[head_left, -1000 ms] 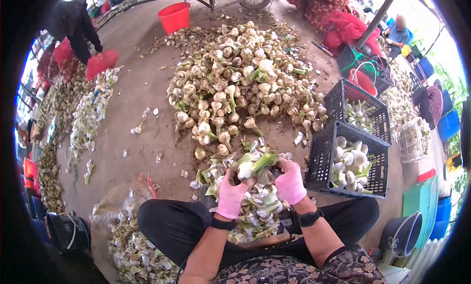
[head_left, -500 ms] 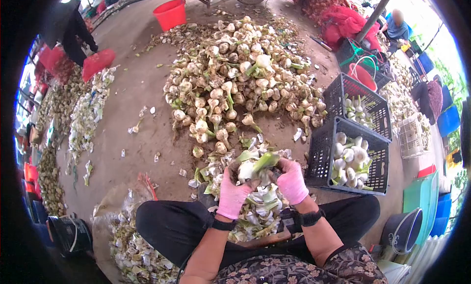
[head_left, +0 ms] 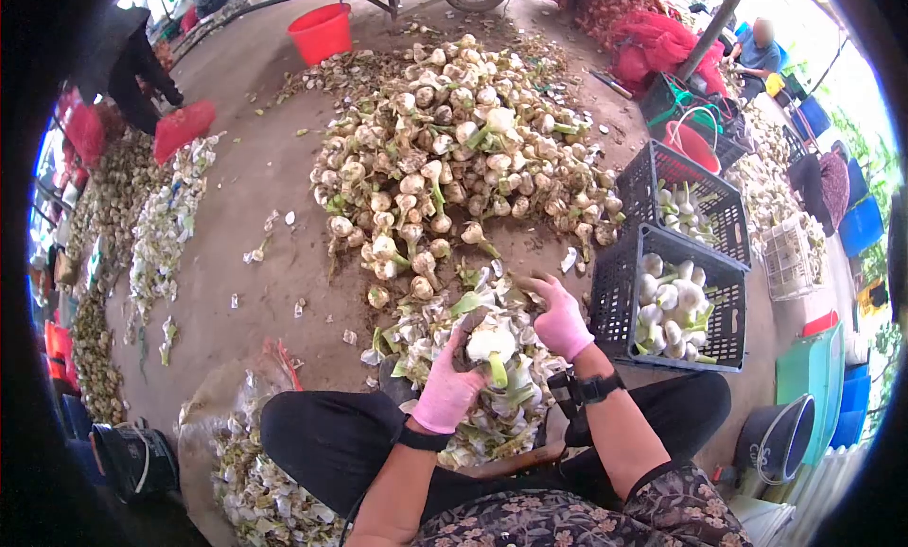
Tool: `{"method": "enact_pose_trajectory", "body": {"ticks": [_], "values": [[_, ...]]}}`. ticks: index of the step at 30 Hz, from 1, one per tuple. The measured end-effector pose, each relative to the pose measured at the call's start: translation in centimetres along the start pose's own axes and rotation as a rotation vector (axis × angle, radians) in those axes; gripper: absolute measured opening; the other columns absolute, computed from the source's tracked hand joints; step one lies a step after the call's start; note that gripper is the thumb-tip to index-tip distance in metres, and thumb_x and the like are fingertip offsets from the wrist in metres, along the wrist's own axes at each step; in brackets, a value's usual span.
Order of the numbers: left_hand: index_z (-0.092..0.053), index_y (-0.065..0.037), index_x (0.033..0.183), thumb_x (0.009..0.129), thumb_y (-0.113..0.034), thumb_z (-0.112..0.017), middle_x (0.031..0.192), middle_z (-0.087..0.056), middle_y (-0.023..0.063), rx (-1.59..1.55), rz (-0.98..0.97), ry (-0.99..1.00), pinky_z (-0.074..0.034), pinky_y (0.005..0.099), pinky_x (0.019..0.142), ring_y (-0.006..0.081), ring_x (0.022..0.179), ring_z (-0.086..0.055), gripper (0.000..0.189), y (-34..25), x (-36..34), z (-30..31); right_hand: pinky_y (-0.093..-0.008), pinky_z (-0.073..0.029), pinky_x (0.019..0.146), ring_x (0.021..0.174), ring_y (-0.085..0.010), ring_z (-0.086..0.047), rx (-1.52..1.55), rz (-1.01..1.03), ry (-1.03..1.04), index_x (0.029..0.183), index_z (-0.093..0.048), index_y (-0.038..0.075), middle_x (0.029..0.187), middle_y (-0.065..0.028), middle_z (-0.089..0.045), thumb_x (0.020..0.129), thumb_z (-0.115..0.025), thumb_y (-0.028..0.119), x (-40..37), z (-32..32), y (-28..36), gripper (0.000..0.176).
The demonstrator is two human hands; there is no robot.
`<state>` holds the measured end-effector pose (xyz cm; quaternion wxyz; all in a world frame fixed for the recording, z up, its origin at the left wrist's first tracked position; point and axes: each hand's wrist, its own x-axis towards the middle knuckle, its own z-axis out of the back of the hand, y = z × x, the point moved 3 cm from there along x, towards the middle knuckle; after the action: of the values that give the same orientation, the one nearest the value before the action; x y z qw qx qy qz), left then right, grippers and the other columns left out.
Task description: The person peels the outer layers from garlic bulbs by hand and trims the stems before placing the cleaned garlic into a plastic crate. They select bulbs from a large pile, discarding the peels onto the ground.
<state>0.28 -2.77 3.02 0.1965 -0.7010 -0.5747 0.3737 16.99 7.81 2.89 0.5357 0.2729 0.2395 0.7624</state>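
My left hand (head_left: 448, 388) has its fingers and thumb clamped around a garlic bulb (head_left: 490, 340), just below the centre of the frame. The bulb's long axis runs nearly up and down the picture: its pale round body is uppermost, and its short green stem (head_left: 497, 371) points down toward the bottom edge, leaning slightly right. My right hand (head_left: 561, 327) is to the right of the bulb and apart from it, fingers reaching toward the upper left; they look parted from the thumb. Beneath both hands, loose peelings (head_left: 511, 415) spread between my knees. The pile (head_left: 463, 159) of bulbs fills the upper middle, its stems pointing every which way. At centre right, just beside my right hand, a black crate (head_left: 726, 311) holds clean white bulbs with stems at mixed angles, and a second crate (head_left: 730, 224) behind it holds more. A red bucket (head_left: 320, 36) stands at the upper left, beyond the pile.
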Motion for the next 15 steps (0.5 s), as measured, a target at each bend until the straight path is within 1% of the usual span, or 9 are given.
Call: {"method": "enact_pose_trajectory", "body": {"ticks": [1,3,4,6,7,8,10,12,15], "values": [[-0.04,0.0,0.134,0.071,0.008,-0.069,0.123,-0.053,0.0073,0.028,-0.031,0.024,-0.041,0.0291,0.097,0.0152,0.113,-0.051,0.07,-0.2,0.1,0.1,-0.0344,-0.046,0.089,0.101,-0.0328,-0.059,0.001,0.002,0.005,0.111,-0.063,0.003,0.115,-0.0197,-0.058,0.068,-0.05,-0.008,-0.1,0.6,0.8,0.046],[-0.039,0.0,0.134,0.07,0.008,-0.069,0.123,-0.053,0.0077,0.058,-0.058,0.051,-0.041,0.0296,0.098,0.0157,0.114,-0.05,0.071,-0.4,0.3,-0.1,-0.0323,-0.043,0.095,0.109,-0.0289,-0.056,0.272,-0.06,0.145,0.117,-0.06,0.004,0.125,-0.0171,-0.053,0.067,-0.057,-0.008,-0.6,1.7,2.3,0.051],[-0.04,0.0,0.133,0.07,0.007,-0.07,0.122,-0.053,0.0076,0.154,-0.117,0.036,-0.042,0.0297,0.097,0.0158,0.113,-0.051,0.07,-0.5,0.5,-0.3,-0.0323,-0.043,0.095,0.109,-0.0289,-0.056,0.271,-0.064,0.143,0.117,-0.06,0.004,0.125,-0.0171,-0.053,0.067,-0.057,-0.008,-0.8,2.3,3.0,0.051],[-0.041,0.0,0.131,0.07,0.006,-0.071,0.121,-0.054,0.0075,0.248,-0.169,0.027,-0.042,0.0299,0.097,0.016,0.112,-0.052,0.068,-0.5,0.7,-0.4,-0.0304,-0.044,0.093,0.106,-0.0219,-0.059,0.679,-0.128,0.341,0.117,-0.06,0.003,0.119,-0.0139,-0.058,0.07,-0.066,-0.004,-1.5,2.7,4.5,0.048],[-0.042,0.0,0.131,0.071,0.003,-0.074,0.12,-0.055,0.0072,0.3,-0.167,0.033,-0.044,0.0297,0.095,0.0159,0.11,-0.054,0.069,-0.5,0.7,-0.3,-0.0291,-0.047,0.088,0.1,-0.0171,-0.061,0.668,-0.155,0.384,0.113,-0.063,0.001,0.111,-0.0122,-0.063,0.073,-0.07,0.001,-1.6,3.1,5.5,0.04],[-0.042,-0.001,0.131,0.071,0.0,-0.077,0.12,-0.056,0.0069,0.352,-0.167,0.039,-0.046,0.0295,0.093,0.0159,0.108,-0.055,0.069,-0.6,0.7,-0.1,-0.0291,-0.047,0.088,0.1,-0.0171,-0.061,0.668,-0.157,0.381,0.113,-0.063,0.001,0.111,-0.0122,-0.063,0.073,-0.07,0.001,-1.7,2.9,5.4,0.04],[-0.045,0.0,0.129,0.072,-0.004,-0.077,0.115,-0.059,0.0059,0.372,-0.16,0.021,-0.046,0.0294,0.091,0.0154,0.105,-0.057,0.065,-0.6,0.7,0.2,-0.0284,-0.048,0.084,0.092,-0.0166,-0.063,0.606,-0.117,0.351,0.106,-0.066,0.0,0.1,-0.0123,-0.067,0.076,-0.068,0.0,-1.9,2.6,5.2,0.03],[-0.046,-0.001,0.128,0.073,-0.012,-0.079,0.115,-0.059,0.0065,0.274,-0.105,0.019,-0.047,0.0295,0.09,0.0157,0.104,-0.057,0.065,-0.9,0.4,0.1,-0.0297,-0.049,0.081,0.09,-0.0192,-0.065,0.558,-0.087,0.317,0.103,-0.067,0.002,0.097,-0.0134,-0.068,0.075,-0.068,0.002,-1.8,2.9,5.6,0.028],[-0.05,0.0,0.123,0.076,-0.011,-0.076,0.114,-0.059,0.0059,0.093,-0.083,0.041,-0.046,0.0287,0.091,0.015,0.103,-0.057,0.055,-0.4,0.2,0.0,-0.0319,-0.05,0.079,0.088,-0.0243,-0.066,0.46,-0.108,0.343,0.101,-0.068,0.004,0.095,-0.0156,-0.067,0.074,-0.066,0.003,-2.0,3.2,5.6,0.028]]}}
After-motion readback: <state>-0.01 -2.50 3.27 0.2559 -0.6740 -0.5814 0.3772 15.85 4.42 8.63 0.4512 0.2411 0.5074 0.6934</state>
